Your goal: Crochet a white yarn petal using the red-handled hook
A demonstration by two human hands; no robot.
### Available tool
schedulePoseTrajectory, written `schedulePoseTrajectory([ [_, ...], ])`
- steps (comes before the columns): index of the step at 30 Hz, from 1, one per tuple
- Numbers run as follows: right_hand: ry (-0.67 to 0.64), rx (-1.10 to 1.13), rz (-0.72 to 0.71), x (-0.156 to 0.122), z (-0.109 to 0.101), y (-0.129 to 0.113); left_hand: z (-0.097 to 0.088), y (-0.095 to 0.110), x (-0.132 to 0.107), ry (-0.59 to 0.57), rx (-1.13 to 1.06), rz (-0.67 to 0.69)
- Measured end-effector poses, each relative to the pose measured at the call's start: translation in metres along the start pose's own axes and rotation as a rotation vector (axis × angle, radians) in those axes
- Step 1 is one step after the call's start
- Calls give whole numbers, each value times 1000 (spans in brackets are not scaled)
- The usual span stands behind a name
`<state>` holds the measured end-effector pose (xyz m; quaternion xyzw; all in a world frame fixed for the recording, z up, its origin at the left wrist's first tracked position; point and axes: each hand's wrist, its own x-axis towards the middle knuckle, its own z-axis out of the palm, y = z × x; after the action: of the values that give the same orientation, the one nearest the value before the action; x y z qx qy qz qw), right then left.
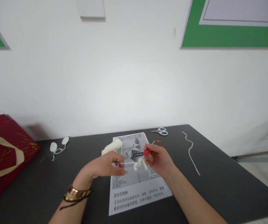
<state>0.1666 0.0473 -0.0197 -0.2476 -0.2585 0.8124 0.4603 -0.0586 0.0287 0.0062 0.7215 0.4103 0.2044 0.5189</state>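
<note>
L hand [106,166] pinches strand [127,163]; R hand [159,160] grips hook [146,152], small piece [139,164] hanging off it, above sheet [138,189]. Barely begun, I'd say: ball [112,147] mostly unused.

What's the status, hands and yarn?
Left hand pinching white yarn strand. Right hand gripping red-handled crochet hook, small crocheted piece hanging at it. Yarn ball on instruction sheet; scissors apart.

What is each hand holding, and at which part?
The right hand holds a crochet hook by its red handle. The left hand pinches a white yarn strand close to the small crocheted piece.
</note>
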Motion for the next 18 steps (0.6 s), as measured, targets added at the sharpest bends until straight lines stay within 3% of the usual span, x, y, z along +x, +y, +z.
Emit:
schedulePoseTrajectory([
  [7, 0, 6, 29, 2, -5, -2, 3, -8, 13, 251, 45, 78],
  [12, 18, 20, 40, 1, -5, -5, 5, -1, 6, 181, -172, 182],
  [16, 41, 0, 36, 0, -2, -4, 19, 6, 4, 205, -342, 325],
  [18, 62, -10, 15, 0, -1, -3, 29, 13, 4, 191, -309, 437],
])
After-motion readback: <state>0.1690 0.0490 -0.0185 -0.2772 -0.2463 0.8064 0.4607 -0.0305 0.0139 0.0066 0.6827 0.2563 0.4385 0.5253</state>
